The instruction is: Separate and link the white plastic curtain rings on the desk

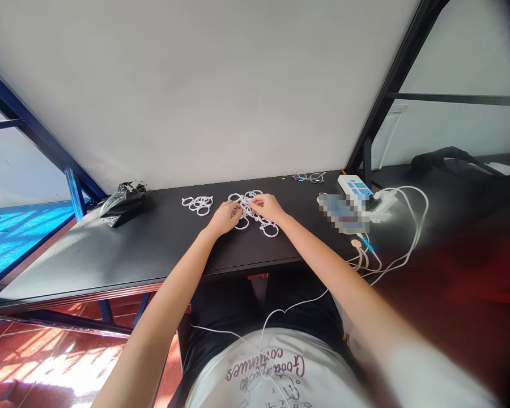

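A loose heap of white rings with small eyelets, like curtain rings, lies on the black table in front of me. My left hand is at the heap's left side, fingers curled together over the rings. From the right, my right hand reaches in with thumb and fingertips pinched at a white ring near the middle. Exactly which ring each hand grips is hard to make out, since the fingers cover part of the heap. A smaller group of the same rings lies apart, to the left of my left hand.
A black plastic bag sits at the table's left end. Eyeglasses lie by the wall. On the right are a white power strip, a blurred-out phone-like object and looping white cables. Metal frame bars rise at both sides.
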{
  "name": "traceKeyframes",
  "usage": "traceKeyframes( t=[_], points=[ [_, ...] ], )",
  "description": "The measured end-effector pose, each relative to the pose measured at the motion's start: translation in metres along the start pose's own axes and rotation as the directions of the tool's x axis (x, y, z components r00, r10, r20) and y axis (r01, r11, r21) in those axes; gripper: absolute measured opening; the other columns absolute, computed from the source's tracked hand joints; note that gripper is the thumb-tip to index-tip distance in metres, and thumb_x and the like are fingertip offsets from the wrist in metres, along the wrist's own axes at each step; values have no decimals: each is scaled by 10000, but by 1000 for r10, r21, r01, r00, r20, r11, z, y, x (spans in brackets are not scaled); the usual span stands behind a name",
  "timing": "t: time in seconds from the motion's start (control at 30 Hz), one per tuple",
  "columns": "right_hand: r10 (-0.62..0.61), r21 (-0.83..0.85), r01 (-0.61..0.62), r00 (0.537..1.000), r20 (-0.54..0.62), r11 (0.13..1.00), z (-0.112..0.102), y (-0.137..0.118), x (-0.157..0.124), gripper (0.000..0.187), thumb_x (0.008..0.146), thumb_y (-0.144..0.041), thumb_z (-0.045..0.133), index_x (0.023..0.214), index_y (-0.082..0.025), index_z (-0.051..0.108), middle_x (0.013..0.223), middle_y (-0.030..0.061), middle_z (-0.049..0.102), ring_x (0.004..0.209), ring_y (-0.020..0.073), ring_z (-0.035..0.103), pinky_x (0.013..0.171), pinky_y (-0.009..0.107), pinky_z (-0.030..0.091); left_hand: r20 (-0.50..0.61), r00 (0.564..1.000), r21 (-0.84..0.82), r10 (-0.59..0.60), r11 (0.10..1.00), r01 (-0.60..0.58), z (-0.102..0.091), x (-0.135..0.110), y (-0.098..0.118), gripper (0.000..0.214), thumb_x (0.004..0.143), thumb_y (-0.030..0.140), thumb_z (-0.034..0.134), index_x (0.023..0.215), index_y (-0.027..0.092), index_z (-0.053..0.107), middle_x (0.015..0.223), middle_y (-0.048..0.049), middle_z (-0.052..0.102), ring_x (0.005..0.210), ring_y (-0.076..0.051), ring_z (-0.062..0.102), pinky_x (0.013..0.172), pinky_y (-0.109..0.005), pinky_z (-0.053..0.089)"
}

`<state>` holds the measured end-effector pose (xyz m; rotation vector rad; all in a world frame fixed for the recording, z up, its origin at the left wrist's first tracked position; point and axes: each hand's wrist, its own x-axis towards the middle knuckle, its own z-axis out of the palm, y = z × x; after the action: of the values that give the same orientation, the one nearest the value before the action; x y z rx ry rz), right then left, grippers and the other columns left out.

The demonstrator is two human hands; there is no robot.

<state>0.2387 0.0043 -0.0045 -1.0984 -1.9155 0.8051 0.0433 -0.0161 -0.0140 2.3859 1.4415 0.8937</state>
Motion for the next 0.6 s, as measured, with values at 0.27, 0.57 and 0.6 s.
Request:
traceKeyframes(
  t=[0.27,0.57,0.6],
  points=[
    [0,-1,0,1000,1,1000,0,0,0,206,839,-338,640,741,-161,679,629,32,686,558,134,636,545,228,482,-1,1000,-5,3,1000,-3,1,0,-1,217,906,289,449,894,189,641,918,-78,638,895,-229,569,812,-363,485],
    [-3,-6,3,1000,1,1000,0,0,0,192,836,-323,643,740,-162,684,627,30,686,548,130,626,550,233,486,-3,1000,-7,3,1000,-3,0,0,-1,213,902,289,455,887,192,644,905,-77,638,907,-234,578,808,-364,488],
    [-1,-7,1,1000,1,1000,0,0,0,192,836,-324,644,741,-163,685,627,30,687,546,129,624,548,233,484,-3,1000,-6,4,1000,-4,0,0,-1,213,903,288,454,888,192,644,908,-77,638,911,-235,578,806,-363,488]
  ],
)
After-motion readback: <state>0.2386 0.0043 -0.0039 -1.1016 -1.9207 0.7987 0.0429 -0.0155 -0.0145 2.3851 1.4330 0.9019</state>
